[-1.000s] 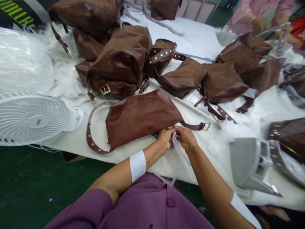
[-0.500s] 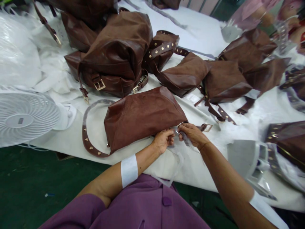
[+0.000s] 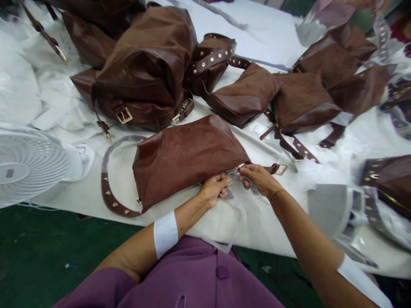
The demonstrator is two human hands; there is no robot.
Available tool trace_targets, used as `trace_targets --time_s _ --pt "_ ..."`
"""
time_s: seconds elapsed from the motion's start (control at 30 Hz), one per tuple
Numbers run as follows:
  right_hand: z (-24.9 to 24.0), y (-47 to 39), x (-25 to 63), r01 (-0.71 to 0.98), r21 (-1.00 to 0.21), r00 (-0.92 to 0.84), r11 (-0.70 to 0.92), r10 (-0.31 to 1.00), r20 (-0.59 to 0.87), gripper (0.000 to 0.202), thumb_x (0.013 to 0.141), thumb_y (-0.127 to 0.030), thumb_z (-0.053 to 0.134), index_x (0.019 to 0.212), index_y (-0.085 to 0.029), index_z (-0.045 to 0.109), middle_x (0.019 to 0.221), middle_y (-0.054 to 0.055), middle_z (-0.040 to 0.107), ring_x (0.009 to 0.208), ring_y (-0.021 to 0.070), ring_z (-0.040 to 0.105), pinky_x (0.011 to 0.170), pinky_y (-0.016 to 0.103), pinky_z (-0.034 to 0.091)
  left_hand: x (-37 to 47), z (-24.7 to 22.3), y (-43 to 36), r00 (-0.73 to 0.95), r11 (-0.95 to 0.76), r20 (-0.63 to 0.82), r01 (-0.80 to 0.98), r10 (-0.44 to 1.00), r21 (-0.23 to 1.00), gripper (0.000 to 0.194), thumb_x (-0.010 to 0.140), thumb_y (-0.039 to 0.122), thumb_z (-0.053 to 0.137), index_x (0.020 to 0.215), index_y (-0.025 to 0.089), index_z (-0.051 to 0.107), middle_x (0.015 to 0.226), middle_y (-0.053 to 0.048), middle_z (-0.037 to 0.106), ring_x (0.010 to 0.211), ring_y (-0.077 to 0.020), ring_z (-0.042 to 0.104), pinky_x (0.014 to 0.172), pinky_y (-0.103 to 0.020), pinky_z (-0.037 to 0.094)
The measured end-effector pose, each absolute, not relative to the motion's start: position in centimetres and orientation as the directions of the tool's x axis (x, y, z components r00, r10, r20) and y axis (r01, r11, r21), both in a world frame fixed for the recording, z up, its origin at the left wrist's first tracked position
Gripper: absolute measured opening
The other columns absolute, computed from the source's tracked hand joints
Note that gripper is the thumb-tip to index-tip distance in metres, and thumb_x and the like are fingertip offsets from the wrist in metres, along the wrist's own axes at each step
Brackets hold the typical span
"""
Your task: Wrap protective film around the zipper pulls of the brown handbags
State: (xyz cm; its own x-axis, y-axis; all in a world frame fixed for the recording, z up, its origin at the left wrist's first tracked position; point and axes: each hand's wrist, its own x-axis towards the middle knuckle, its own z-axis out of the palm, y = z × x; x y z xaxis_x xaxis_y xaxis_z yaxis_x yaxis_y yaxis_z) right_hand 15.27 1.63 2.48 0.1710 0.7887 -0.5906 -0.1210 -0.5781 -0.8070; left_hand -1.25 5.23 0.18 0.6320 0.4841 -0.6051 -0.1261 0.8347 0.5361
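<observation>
A brown suede-and-leather handbag [image 3: 189,156] lies on its side on the cloth-covered table. Its studded strap [image 3: 111,199] loops out to the left, partly wrapped in clear film. My right hand [image 3: 258,177] pinches the bag's near right corner, where a bit of gold zipper hardware shows; the exact part between the fingertips is mostly hidden. Just left of it, along the bag's lower edge, my left hand [image 3: 213,190] is closed with thumb and fingers together on clear plastic film [image 3: 239,214], which trails down toward my lap. A buckled tab [image 3: 276,168] sticks out past my right hand.
Several brown bags [image 3: 144,64] are heaped behind, with more at the right. A white fan [image 3: 28,164] stands at the left edge, and a grey plastic stand [image 3: 330,211] at the right. White wrapping [image 3: 69,107] lies at the left. Another person's pink clothing [image 3: 334,13] shows far right.
My right fingers have shifted slightly left at the bag's corner, and a metal ring seen there before is now covered. My left fingers have curled tighter. The whole view has shifted slightly.
</observation>
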Motion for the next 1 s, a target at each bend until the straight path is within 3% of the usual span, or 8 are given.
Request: trace_targets --time_s 0.13,0.33,0.53,0.63,0.77,0.87,1.0 --pt "2.8 1.8 15.5 -0.139 -0.796 0.158 -0.589 0.780 -0.605 0.027 0.070 -0.041 0.066 0.066 -0.017 0.055 0.056 -0.002 0.055 0.038 0.0055 0.040 0.035 0.019 0.032 -0.8 0.0 5.3 0.575 0.810 -0.630 -0.105 0.523 0.577 0.018 0.069 0.023 0.065 0.067 0.016 0.049 0.052 0.007 0.037 0.039 -0.0025 0.030 0.039 -0.017 0.014" --pt "3.1 1.4 15.7 -0.149 -0.822 0.127 -0.550 0.814 -0.567 0.025 0.063 -0.033 0.070 0.078 -0.016 0.060 0.063 0.000 0.058 0.046 0.0073 0.044 0.047 0.021 0.041 0.0 -0.5 5.4 0.577 0.767 -0.545 -0.254 0.609 0.589 0.016 0.066 0.026 0.065 0.070 0.013 0.058 0.059 0.004 0.041 0.045 -0.0024 0.032 0.041 -0.017 0.018" --pt "1.3 0.5 14.7 0.158 -0.885 0.461 -0.437 0.825 -0.325 0.017 0.069 -0.031 0.065 0.069 -0.017 0.056 0.049 -0.003 0.053 0.043 0.0097 0.045 0.044 0.021 0.034 0.3 -0.6 5.2 0.566 0.749 -0.515 -0.329 0.644 0.575 0.015 0.065 0.024 0.066 0.067 0.012 0.057 0.071 0.000 0.052 0.051 -0.0031 0.035 0.042 -0.018 0.019" --pt "0.8 0.5 13.8 0.439 -0.792 0.564 -0.423 0.817 -0.124 0.015 0.072 -0.030 0.062 0.066 -0.018 0.057 0.051 -0.002 0.056 0.047 0.0121 0.049 0.050 0.024 0.037 0.6 -0.2 5.1 0.559 0.739 -0.505 -0.344 0.657 0.579 0.016 0.066 0.025 0.067 0.068 0.013 0.058 0.067 0.000 0.050 0.052 -0.0041 0.036 0.044 -0.018 0.021" --pt "0.6 0.4 12.7 0.745 -0.571 0.502 -0.345 0.854 0.139 0.012 0.076 -0.025 0.055 0.066 -0.019 0.058 0.066 0.002 0.061 0.063 0.0159 0.055 0.063 0.027 0.040 1.1 0.5 5.4 0.545 0.735 -0.519 -0.314 0.658 0.602 0.014 0.068 0.026 0.065 0.068 0.013 0.060 0.057 0.003 0.042 0.048 -0.0043 0.032 0.044 -0.018 0.022" --pt "0.3 0.1 11.8 0.851 -0.443 0.416 -0.284 0.879 0.235 0.018 0.083 -0.021 0.047 0.067 -0.019 0.055 0.068 0.003 0.056 0.067 0.0165 0.053 0.064 0.027 0.038 1.6 0.9 5.7 0.522 0.728 -0.529 -0.320 0.670 0.607 0.012 0.069 0.024 0.065 0.067 0.012 0.060 0.057 0.002 0.042 0.048 -0.0040 0.032 0.043 -0.018 0.019" --pt "-0.5 -0.2 11.1 0.868 -0.425 0.394 -0.256 0.876 0.277 0.020 0.086 -0.021 0.044 0.070 -0.019 0.055 0.069 0.004 0.055 0.068 0.0169 0.052 0.065 0.027 0.038 2.0 0.8 6.0 0.493 0.708 -0.528 -0.316 0.692 0.632 0.011 0.070 0.022 0.065 0.068 0.012 0.061 0.063 0.001 0.048 0.048 -0.0036 0.033 0.041 -0.018 0.016"
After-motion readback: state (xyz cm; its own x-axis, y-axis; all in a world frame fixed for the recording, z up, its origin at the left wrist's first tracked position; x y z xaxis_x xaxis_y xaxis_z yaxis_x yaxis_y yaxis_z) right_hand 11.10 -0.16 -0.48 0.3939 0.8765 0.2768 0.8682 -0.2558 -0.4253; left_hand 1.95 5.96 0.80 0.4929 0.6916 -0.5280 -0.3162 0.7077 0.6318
